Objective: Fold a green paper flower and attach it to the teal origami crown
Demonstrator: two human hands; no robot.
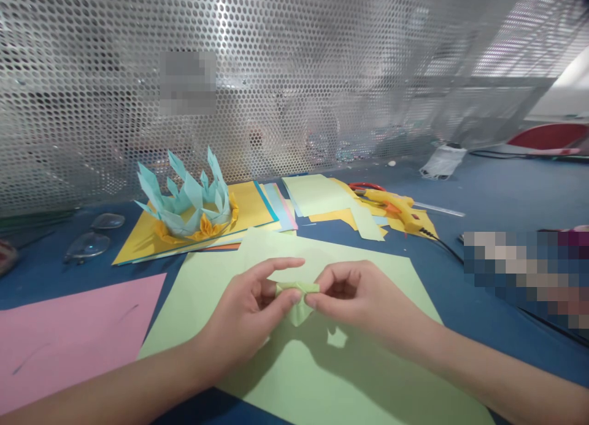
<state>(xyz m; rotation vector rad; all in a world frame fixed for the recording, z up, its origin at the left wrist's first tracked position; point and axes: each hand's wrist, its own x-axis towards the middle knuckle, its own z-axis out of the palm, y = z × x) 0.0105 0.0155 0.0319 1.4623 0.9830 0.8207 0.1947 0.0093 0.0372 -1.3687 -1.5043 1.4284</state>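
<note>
Between my hands is a small folded piece of light green paper (298, 310), held above a large light green sheet (368, 363). My left hand (257, 302) pinches its left side between thumb and fingers, with the index finger stretched out above it. On the other side, my right hand (352, 293) grips the upper right corner with thumb and bent fingers. Part of the folded paper is hidden behind the thumbs. Both hands cast shadows on the sheet below.
A light blue paper crown (188, 204) stands on stacked coloured paper (257, 201) at the back left. Nearby lie eyeglasses (89, 244) and a pink sheet (73, 339). A yellow glue gun (396, 207) with a black cord rests at the right. Behind rises a perforated metal screen (285, 63).
</note>
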